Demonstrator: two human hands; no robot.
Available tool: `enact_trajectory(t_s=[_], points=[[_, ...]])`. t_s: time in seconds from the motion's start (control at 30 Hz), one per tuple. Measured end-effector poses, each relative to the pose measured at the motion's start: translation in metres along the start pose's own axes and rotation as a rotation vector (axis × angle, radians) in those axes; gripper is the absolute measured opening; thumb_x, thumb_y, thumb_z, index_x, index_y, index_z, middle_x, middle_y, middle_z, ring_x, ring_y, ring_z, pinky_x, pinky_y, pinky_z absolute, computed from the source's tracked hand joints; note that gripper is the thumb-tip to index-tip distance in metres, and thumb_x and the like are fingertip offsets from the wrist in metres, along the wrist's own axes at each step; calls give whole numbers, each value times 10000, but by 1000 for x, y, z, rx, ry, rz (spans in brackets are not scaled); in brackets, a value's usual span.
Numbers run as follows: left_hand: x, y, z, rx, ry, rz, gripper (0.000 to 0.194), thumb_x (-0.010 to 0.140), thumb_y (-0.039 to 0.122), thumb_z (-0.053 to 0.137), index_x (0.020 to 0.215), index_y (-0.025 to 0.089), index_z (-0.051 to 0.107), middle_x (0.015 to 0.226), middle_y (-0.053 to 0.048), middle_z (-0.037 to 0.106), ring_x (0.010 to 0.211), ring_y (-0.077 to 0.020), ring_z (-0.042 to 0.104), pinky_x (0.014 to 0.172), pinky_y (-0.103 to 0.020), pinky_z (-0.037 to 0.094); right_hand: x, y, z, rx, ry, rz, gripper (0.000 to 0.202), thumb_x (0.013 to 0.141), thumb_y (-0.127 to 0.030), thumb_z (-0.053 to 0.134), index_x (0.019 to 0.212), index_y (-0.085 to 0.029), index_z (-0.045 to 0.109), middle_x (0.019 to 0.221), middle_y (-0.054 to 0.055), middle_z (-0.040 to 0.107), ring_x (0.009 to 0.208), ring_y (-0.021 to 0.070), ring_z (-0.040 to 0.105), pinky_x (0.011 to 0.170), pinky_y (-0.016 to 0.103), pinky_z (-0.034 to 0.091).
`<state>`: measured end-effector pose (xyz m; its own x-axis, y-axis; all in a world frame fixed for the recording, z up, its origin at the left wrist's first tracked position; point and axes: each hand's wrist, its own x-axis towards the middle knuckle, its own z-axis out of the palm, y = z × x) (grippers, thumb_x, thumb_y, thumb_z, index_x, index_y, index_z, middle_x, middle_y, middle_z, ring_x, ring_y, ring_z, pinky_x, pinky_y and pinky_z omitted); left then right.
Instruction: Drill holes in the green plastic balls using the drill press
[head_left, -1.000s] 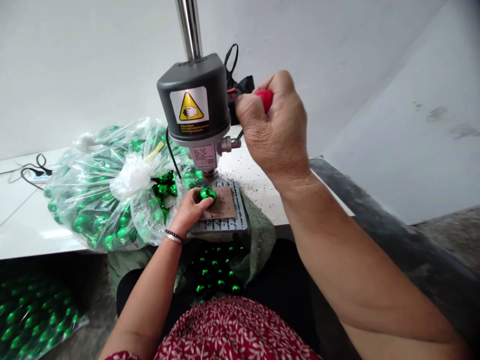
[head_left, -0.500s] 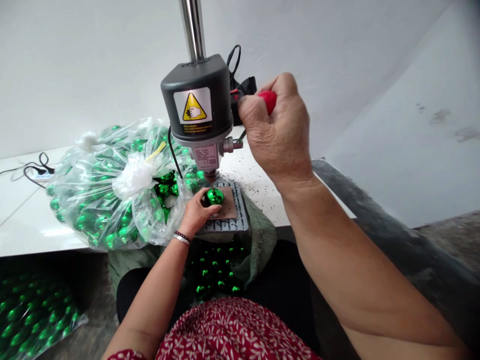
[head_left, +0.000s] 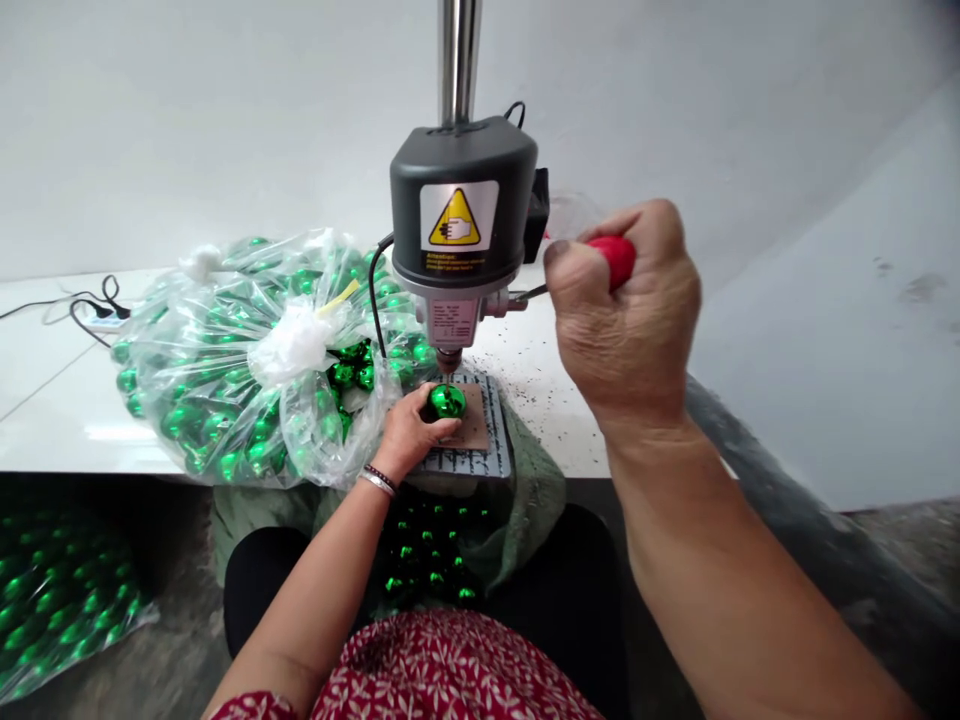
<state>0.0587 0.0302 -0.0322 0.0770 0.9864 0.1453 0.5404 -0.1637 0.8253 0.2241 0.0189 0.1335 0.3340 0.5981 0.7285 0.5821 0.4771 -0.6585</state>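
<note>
My left hand [head_left: 411, 432] is closed at the side of one shiny, round green ball [head_left: 448, 401], on a flat brown board [head_left: 474, 415] near the front edge of the bench [head_left: 60, 420]. My right hand [head_left: 630, 310] is wrapped around one smooth red knob [head_left: 611, 262], which is lower beside the one dark drill [head_left: 465, 200] than in the earlier frame. One wrinkled, clear plastic bag [head_left: 240, 370] reaches the front edge; its many balls I cannot count.
</note>
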Motion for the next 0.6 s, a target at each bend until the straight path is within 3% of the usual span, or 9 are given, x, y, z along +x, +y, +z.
enact_trajectory(t_s=[0.6], points=[[-3, -5, 2, -9, 22, 55, 490, 685, 260, 770, 1155, 184, 653, 1136, -72, 705, 1068, -259, 633, 995, -388, 468, -33, 16, 0, -120, 122, -124, 125, 797, -310, 519, 737, -243, 432, 650, -33, 464, 588, 92, 425, 578, 259, 397]])
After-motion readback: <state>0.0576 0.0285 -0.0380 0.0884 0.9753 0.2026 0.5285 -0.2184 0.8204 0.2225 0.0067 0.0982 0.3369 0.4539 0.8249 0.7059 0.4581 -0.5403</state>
